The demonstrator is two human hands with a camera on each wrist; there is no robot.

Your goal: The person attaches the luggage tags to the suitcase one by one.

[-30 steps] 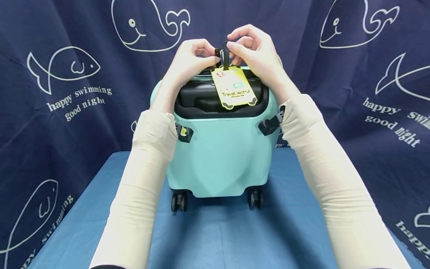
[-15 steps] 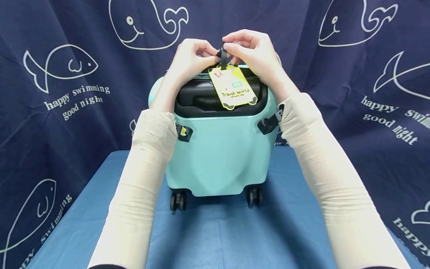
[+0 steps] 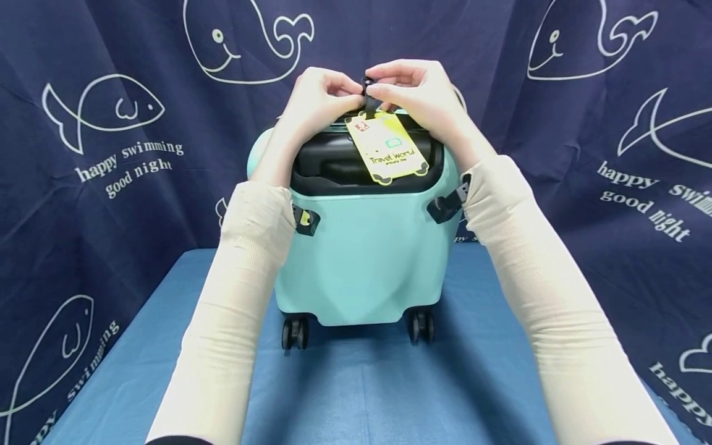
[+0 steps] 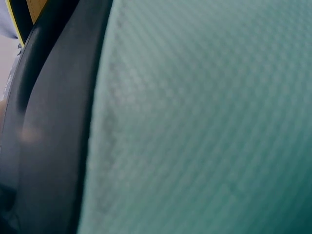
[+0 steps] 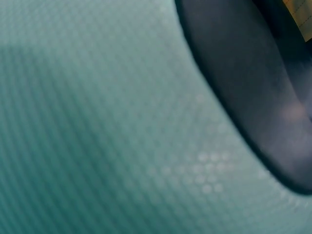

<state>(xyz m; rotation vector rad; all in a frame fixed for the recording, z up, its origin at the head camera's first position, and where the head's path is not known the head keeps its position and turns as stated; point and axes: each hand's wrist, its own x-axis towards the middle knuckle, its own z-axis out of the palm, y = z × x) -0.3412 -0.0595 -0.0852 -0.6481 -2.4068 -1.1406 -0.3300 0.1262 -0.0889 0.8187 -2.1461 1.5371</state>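
A yellow luggage tag (image 3: 389, 148), printed "Travel World", hangs by a black strap (image 3: 371, 110) over the top of a mint-green suitcase (image 3: 361, 259). The left hand (image 3: 318, 99) pinches the strap from the left, between thumb and forefinger. From the other side the right hand (image 3: 423, 96) pinches it near its top, its fingertips close to the left ones. Behind the fingers, part of the strap and the suitcase's handle are hidden. The wrist views show only ribbed green shell (image 4: 204, 117) and dark trim (image 5: 243, 73); neither hand's fingers show there.
The suitcase stands upright on black wheels (image 3: 295, 334) on a blue cloth-covered table (image 3: 356, 395). Black clips (image 3: 442, 209) sit on its front corners beside the sleeves. A navy curtain (image 3: 133, 216) with fish and whale drawings hangs behind and at both sides.
The right hand has come down and slightly left, so the fingertips of both hands are closer together. The strap's top has lowered with it; the left hand has barely moved.
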